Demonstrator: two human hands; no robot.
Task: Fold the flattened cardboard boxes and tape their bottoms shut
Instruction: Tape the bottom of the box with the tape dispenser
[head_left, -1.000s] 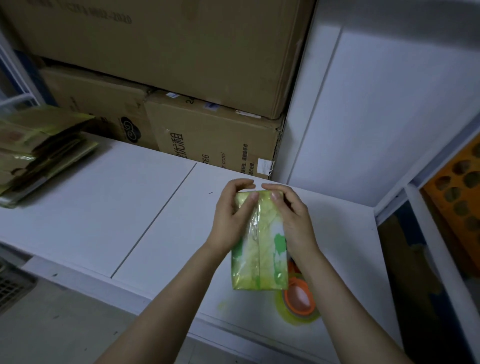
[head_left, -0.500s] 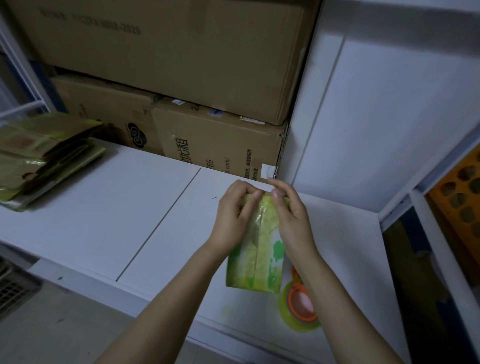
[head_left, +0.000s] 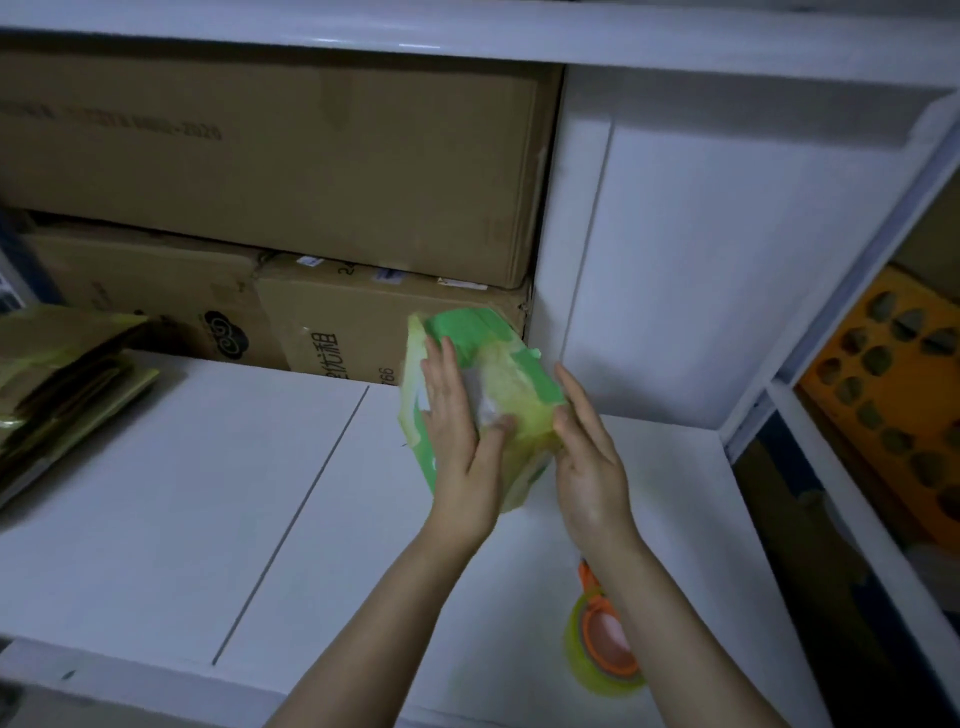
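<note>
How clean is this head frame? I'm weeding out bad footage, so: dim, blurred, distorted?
Head view: dim, bluish light throughout; the green-yellow box, left hand and right hand are softened by motion blur; print on the upper brown carton is smeared; the wide angle bends the shelf frame at right; faint glare on its top edge.

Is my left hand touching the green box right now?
Touching. The head view shows the left hand pressed flat against the green box, thumb spread.

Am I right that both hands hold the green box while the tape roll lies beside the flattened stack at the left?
No: the head view shows the tape roll at the right, by the right forearm. The left hand and right hand do hold the green box.
</note>
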